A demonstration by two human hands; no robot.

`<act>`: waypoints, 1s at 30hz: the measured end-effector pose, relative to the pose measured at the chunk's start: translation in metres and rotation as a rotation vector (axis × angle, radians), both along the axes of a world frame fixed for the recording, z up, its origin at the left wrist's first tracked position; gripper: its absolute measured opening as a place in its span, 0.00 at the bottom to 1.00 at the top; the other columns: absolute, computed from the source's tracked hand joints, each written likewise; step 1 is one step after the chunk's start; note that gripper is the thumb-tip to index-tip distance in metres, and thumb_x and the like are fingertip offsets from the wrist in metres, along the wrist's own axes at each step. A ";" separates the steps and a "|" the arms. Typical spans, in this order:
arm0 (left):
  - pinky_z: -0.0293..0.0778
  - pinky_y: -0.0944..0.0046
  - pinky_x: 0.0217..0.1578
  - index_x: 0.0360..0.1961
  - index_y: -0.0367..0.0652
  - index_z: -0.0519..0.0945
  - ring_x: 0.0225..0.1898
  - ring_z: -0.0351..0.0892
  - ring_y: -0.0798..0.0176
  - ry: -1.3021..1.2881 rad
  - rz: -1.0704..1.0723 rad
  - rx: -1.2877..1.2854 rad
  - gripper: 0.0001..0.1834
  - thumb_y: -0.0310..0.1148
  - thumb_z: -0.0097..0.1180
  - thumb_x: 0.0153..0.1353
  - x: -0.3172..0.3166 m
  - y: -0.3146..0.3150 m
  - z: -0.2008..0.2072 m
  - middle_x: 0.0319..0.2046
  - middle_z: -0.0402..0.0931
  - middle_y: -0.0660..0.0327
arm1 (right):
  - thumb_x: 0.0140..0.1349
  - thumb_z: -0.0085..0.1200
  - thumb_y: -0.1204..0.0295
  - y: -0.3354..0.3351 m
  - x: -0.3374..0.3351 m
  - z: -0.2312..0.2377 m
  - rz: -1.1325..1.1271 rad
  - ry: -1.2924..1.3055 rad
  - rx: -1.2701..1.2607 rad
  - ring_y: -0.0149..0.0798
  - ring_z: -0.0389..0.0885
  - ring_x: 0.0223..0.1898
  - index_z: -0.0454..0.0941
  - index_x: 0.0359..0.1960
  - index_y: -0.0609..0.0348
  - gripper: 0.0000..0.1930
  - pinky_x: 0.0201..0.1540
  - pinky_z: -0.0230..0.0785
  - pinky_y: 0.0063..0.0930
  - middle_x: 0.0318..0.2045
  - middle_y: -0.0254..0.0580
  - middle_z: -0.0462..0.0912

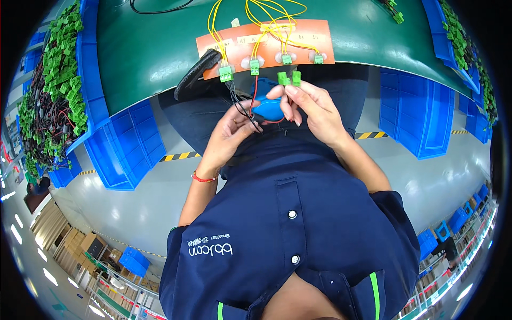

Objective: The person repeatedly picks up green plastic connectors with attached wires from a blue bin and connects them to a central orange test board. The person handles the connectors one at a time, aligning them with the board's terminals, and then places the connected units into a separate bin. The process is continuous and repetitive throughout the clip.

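Observation:
Between its thumb and fingers, my left hand is closed on black wires. These run up to a green terminal connector at the orange board's edge. A red wire hangs from the neighbouring green connector towards the same hand. My right hand pinches a pair of small green connectors just below the orange board. A rounded blue object shows between my hands, over my lap; its kind is unclear.
Yellow wires lead onto the board on the green table. A black padded-looking piece overhangs the edge. Blue bins hold many green connectors at left and right. More blue bins stand below.

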State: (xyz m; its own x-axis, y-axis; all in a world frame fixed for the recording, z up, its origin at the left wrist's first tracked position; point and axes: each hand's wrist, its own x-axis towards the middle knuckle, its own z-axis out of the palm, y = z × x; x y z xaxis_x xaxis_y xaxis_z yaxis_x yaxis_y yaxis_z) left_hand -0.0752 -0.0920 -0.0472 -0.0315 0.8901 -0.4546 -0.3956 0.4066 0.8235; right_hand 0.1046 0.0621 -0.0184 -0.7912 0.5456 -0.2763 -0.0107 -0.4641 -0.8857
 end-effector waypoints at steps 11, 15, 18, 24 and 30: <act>0.72 0.65 0.52 0.59 0.35 0.73 0.48 0.77 0.69 0.192 -0.114 -0.005 0.16 0.27 0.50 0.72 0.006 -0.001 0.007 0.47 0.79 0.60 | 0.77 0.41 0.60 0.000 -0.013 0.005 -0.056 0.068 -0.077 0.20 0.60 0.20 0.81 0.44 0.67 0.21 0.25 0.54 0.18 0.18 0.27 0.67; 0.72 0.66 0.53 0.58 0.35 0.74 0.48 0.76 0.70 0.233 -0.145 -0.006 0.16 0.26 0.51 0.71 0.006 0.000 0.007 0.46 0.79 0.60 | 0.77 0.41 0.60 -0.001 -0.010 0.013 -0.090 0.009 -0.075 0.20 0.60 0.20 0.80 0.44 0.67 0.21 0.25 0.54 0.18 0.18 0.27 0.67; 0.73 0.65 0.51 0.57 0.36 0.76 0.46 0.78 0.69 0.276 -0.139 0.002 0.17 0.29 0.55 0.70 0.003 0.002 0.008 0.43 0.81 0.60 | 0.77 0.40 0.60 -0.001 -0.012 0.011 -0.061 0.024 -0.081 0.20 0.60 0.20 0.80 0.44 0.68 0.21 0.25 0.54 0.18 0.18 0.27 0.67; 0.72 0.65 0.53 0.58 0.37 0.75 0.47 0.78 0.69 0.328 -0.179 -0.031 0.17 0.29 0.55 0.70 0.001 0.003 0.014 0.45 0.81 0.61 | 0.74 0.39 0.62 0.001 -0.016 0.008 -0.056 0.064 -0.165 0.21 0.60 0.19 0.81 0.43 0.69 0.21 0.23 0.53 0.18 0.17 0.28 0.68; 0.72 0.66 0.54 0.60 0.37 0.74 0.49 0.77 0.71 0.254 -0.175 -0.025 0.19 0.32 0.56 0.71 0.002 -0.002 0.016 0.47 0.80 0.62 | 0.70 0.37 0.66 0.002 -0.019 0.013 -0.077 0.045 -0.233 0.22 0.57 0.14 0.82 0.39 0.71 0.22 0.20 0.52 0.20 0.12 0.29 0.65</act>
State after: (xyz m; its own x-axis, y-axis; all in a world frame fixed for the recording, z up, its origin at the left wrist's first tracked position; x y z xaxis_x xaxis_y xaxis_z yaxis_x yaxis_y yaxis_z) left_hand -0.0731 -0.0939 -0.0311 0.0055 0.8805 -0.4740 -0.1004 0.4721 0.8758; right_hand 0.0852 0.0642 -0.0050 -0.7641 0.5306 -0.3670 -0.0910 -0.6518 -0.7529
